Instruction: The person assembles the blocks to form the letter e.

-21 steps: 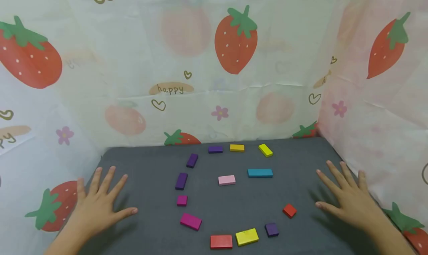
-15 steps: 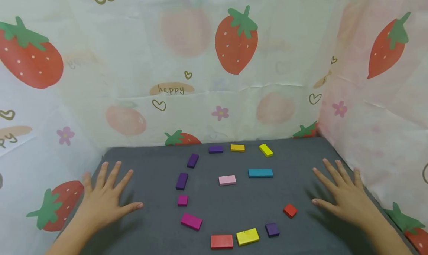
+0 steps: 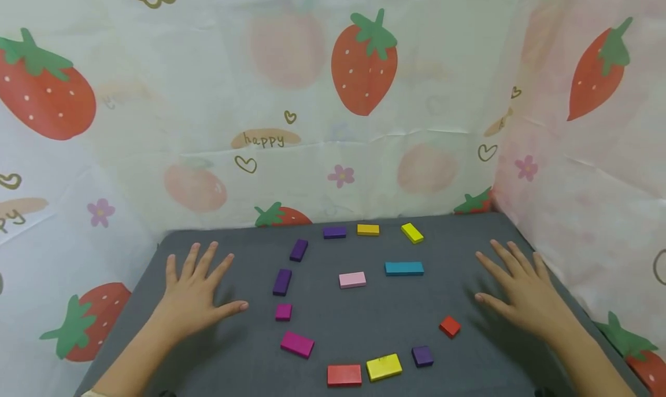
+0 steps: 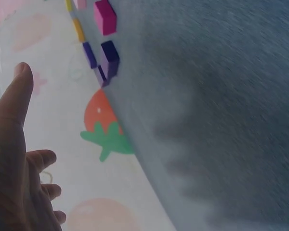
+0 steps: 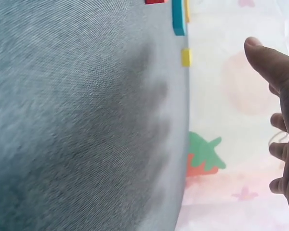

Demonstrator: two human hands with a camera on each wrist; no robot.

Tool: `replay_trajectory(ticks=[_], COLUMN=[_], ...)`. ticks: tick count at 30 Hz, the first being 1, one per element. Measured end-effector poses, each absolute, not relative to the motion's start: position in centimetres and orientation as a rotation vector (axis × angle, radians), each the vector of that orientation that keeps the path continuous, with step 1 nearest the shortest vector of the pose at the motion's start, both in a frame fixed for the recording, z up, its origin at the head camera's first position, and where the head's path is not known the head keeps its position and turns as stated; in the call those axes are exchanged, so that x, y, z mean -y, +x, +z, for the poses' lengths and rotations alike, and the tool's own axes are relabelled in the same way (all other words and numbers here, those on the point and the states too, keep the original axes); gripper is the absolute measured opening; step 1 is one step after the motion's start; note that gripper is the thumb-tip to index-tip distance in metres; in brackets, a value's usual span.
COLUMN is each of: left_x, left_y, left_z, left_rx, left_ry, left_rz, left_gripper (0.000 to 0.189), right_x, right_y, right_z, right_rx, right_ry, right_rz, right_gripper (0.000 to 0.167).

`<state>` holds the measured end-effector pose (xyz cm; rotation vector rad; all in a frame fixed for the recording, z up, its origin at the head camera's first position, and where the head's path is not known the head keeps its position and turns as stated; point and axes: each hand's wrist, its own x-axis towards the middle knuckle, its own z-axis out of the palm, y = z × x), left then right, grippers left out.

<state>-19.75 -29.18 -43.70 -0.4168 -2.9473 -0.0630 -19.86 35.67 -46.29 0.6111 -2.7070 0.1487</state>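
My left hand [image 3: 189, 299] hovers over the left side of the grey table with its fingers spread, holding nothing. Nearest to it are a small magenta block [image 3: 283, 312], a longer magenta block [image 3: 298, 344] and a dark purple block [image 3: 282, 282]. My right hand [image 3: 525, 299], also spread and bare, hangs above the right side, closest to a red block [image 3: 450, 326]. Between the hands lie a pink block [image 3: 352, 279] and a blue block [image 3: 404, 269]. In the wrist views, each hand's shadow falls on the cloth well apart from the fingers.
Along the far edge lie a purple block [image 3: 335, 232], an orange block [image 3: 367, 230] and a yellow block [image 3: 412, 233]. Nearer are a red oblong block [image 3: 344, 375], a yellow oblong block [image 3: 384, 367] and a purple cube [image 3: 422, 356]. Strawberry-print curtains [image 3: 208, 96] enclose the table [image 3: 364, 322].
My left hand has moved right and farther forward over the table. The right hand has drifted slightly left and forward. The blocks have stayed in place.
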Motion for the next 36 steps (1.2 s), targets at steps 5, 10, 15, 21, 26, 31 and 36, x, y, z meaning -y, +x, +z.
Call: replay_trajectory(ticks=[5,10,15,21,26,31,36], left_x=[27.7,26.4,25.1,23.5,22.0,20.4,18.9], left_y=[-20.6,-21.5,-22.4,-23.3,-23.8,-24.0,-24.4], left_z=[-43.4,-43.2,-42.9,-42.8,-42.9,-43.4,-44.2], left_rx=[2.952,2.945,2.921,2.924,2.928,2.919,2.908], left_ry=[-0.443,-0.47,-0.5,-0.52,-0.531,-0.578,-0.634], left_rz=[-0.117,-0.107,-0.122,-0.169,-0.241,-0.256,-0.277], left_gripper=[0.11,0.11,0.108,0.107,0.103,0.098,0.096], right_x=[-35.0,-34.2,-33.6,-32.6,-31.6,-30.8,-30.0], right_y=[-20.4,-21.1,-21.6,-22.3,-22.8,-23.3,-23.8], right_z=[-45.8,-45.5,-45.2,-44.7,-44.2,-44.5,-44.7], right_rx=[2.693,2.684,2.683,2.703,2.698,2.681,2.659], right_ry=[0.623,0.641,0.651,0.654,0.687,0.714,0.738], right_rz=[0.178,0.204,0.224,0.267,0.301,0.337,0.379], right_gripper=[0.087,0.084,0.082,0.079,0.075,0.073,0.071])
